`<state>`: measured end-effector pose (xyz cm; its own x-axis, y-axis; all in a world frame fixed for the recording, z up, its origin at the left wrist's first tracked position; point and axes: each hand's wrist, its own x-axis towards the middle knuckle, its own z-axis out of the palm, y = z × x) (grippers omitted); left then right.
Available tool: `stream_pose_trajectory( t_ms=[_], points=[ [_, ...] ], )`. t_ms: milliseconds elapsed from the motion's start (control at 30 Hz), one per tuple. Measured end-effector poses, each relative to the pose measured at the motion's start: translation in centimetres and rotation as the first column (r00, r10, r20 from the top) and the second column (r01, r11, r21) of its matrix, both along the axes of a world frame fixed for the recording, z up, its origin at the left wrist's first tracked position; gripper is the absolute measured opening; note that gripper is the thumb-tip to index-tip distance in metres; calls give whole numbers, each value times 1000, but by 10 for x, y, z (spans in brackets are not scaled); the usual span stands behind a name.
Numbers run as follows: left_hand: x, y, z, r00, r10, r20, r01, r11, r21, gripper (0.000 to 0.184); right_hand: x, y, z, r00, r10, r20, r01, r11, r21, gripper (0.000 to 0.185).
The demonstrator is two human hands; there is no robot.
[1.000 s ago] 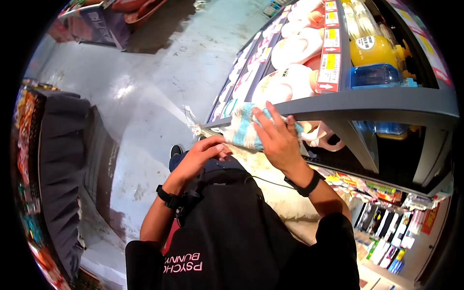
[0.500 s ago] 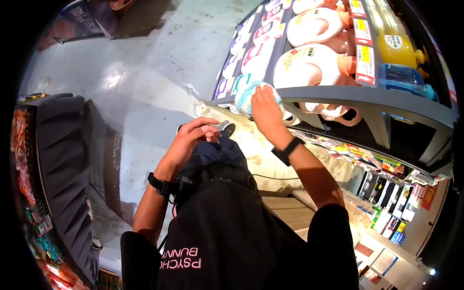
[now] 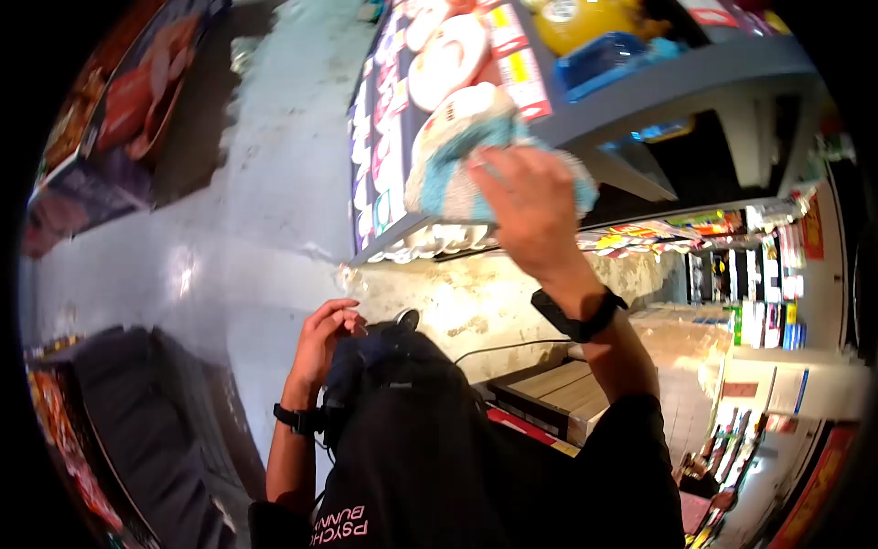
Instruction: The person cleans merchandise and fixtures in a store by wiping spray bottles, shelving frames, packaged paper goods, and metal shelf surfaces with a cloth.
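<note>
My right hand [image 3: 530, 206] is closed on a white and light-blue striped cloth [image 3: 448, 183]. The cloth lies against the front edge of a grey shelf [image 3: 677, 96] and spreads past my fingers over part of it. Behind the cloth stand white bottles [image 3: 450, 62], with price tags [image 3: 523, 78] along the shelf beside them. My left hand [image 3: 325, 329] hangs near my waist, its fingers loosely bent and apart, holding nothing.
A blue bottle [image 3: 599, 64] and a yellow bottle [image 3: 585, 23] stand further along the shelf. Lower left is a dark draped stand [image 3: 151, 439] with packets at its side. A display box [image 3: 119, 137] stands at upper left. Flat boxes [image 3: 549, 403] lie low beside me.
My right hand and the cloth have moved closer to the camera, and the cloth now looks larger and more spread out. The view has shifted, and my left hand sits lower.
</note>
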<state>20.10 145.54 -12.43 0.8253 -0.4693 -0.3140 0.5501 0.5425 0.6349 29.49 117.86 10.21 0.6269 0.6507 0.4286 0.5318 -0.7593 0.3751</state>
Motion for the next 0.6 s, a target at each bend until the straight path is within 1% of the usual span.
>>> stream_pose_trajectory(
  t_ms=[33, 67, 100, 133, 167, 233, 267, 300, 367, 400, 433, 467, 500, 567, 600],
  points=[
    [6, -7, 2, 1000, -30, 8, 30, 1000, 2, 33, -2, -10, 30, 992, -14, 126, 18, 999, -27, 35],
    [11, -12, 9, 997, -64, 42, 61, 996, 64, 33, -2, -20, 55, 958, -6, 288, 20, 999, -47, 36],
    [17, -17, 12, 995, -80, 60, 77, 995, 58, 33, -4, -26, 81, 917, -10, 399, 41, 997, -71, 48],
    [22, -20, 15, 991, -105, 78, 100, 992, 71, 32, -2, -33, 102, 863, -4, 505, 30, 999, -42, 48],
    [24, -21, 17, 988, -125, 90, 117, 989, 89, 32, -3, -33, 119, 804, -44, 593, 58, 998, -4, 51],
    [26, -27, 21, 984, -140, 111, 130, 987, 95, 32, 16, -31, 119, 697, -50, 715, -160, 962, 223, 50],
    [27, -31, 22, 980, -152, 132, 140, 985, 97, 32, 36, -27, 101, 658, -86, 748, -236, 920, 312, 53],
    [25, -33, 22, 980, -148, 131, 134, 985, 107, 32, 43, -23, 81, 670, -114, 734, -221, 913, 343, 49],
    [24, -38, 24, 980, -155, 125, 142, 984, 108, 32, 35, -14, 32, 752, -152, 641, -116, 927, 356, 42],
    [22, -41, 29, 987, -129, 91, 123, 990, 70, 27, 29, -9, 12, 793, -166, 587, -84, 923, 375, 40],
    [21, -42, 32, 988, -126, 89, 119, 990, 82, 27, 23, -4, -5, 832, -188, 522, -47, 913, 405, 30],
    [19, -42, 34, 990, -123, 70, 117, 990, 81, 27, 16, -7, -22, 868, -174, 466, -15, 927, 375, 28],
    [17, -42, 36, 991, -125, 50, 120, 990, 78, 27, 12, -22, -47, 913, -120, 389, -14, 946, 324, 31],
    [14, -43, 33, 989, -137, 50, 133, 987, 88, 27, 3, -37, -55, 960, -25, 280, -32, 980, 196, 30],
    [12, -43, 31, 985, -161, 61, 153, 981, 118, 29, 2, -46, -48, 961, -16, 275, -51, 971, 234, 30]
  ],
)
